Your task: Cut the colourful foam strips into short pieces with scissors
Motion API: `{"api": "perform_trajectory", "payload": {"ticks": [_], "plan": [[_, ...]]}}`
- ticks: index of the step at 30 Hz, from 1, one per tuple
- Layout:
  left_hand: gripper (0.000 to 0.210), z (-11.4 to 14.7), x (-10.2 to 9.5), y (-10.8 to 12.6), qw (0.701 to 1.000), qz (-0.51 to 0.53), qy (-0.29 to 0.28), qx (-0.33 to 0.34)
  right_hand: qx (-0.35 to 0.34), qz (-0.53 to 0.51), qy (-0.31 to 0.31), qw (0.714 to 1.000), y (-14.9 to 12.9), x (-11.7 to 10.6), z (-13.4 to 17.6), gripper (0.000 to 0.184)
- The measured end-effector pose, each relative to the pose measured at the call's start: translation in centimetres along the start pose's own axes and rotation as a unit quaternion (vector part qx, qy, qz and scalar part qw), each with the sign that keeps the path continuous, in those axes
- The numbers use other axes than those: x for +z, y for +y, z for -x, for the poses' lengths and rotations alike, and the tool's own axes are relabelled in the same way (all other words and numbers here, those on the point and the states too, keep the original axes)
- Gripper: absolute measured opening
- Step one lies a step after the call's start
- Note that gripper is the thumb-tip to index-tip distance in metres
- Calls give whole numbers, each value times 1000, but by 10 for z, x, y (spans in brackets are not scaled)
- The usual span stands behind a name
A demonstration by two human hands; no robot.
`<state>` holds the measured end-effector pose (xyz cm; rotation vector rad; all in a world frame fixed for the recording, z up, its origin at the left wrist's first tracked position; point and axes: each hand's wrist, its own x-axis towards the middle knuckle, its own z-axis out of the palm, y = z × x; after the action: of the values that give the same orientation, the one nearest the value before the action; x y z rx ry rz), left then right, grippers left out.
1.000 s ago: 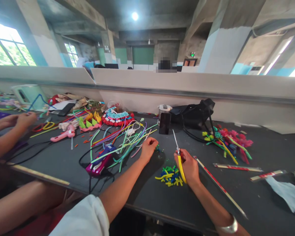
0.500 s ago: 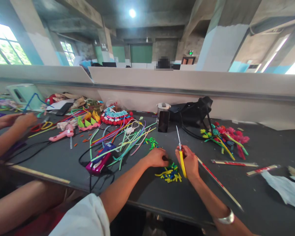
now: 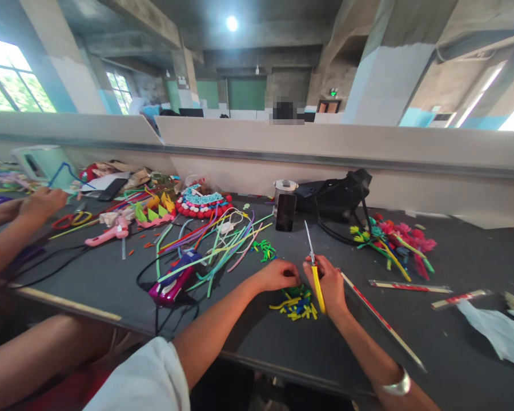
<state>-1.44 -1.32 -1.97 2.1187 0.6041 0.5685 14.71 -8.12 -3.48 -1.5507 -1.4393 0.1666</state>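
My right hand [image 3: 330, 285] grips yellow-handled scissors [image 3: 317, 288], their blades pointing away from me above the dark table. To its left, my left hand [image 3: 278, 275] has its fingers curled together just over the far edge of a small pile of cut yellow, blue and green pieces [image 3: 297, 302]. Whatever is between those fingertips, if anything, is too small to see. Beyond the left hand lies a separate little heap of green cut pieces [image 3: 264, 250].
Pipe cleaners [image 3: 231, 245] and a purple device with a cord [image 3: 171, 285] lie to the left. A phone [image 3: 286, 212] leans upright near a black bag [image 3: 340, 197]. Bright fuzzy flowers [image 3: 400, 240] and wrapped sticks [image 3: 409, 286] are at right. A co-worker's hands [image 3: 45, 202] work far left.
My left hand has shifted slightly over the pile, its fingers closer together. The scissors have tilted a little. The co-worker's hands at far left have risen slightly.
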Motion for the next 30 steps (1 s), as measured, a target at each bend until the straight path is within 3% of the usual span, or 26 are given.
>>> {"api": "perform_trajectory", "payload": {"ticks": [6, 10, 14, 22, 30], "plan": [[31, -2, 2, 9, 966, 252, 42, -39, -11, -47, -13, 999, -7, -2, 2, 28], [32, -4, -1, 10, 929, 348, 103, -69, -14, -42, -18, 999, -8, -1, 1, 25], [33, -6, -3, 11, 883, 445, 122, -83, -12, -40, -24, 999, -6, 0, 1, 27], [33, -7, -11, 9, 802, 547, 216, -103, 5, 142, -53, 988, -15, -2, 5, 28], [23, -9, -17, 5, 764, 599, 233, -62, -29, 241, -72, 968, -19, -3, 8, 29]]}}
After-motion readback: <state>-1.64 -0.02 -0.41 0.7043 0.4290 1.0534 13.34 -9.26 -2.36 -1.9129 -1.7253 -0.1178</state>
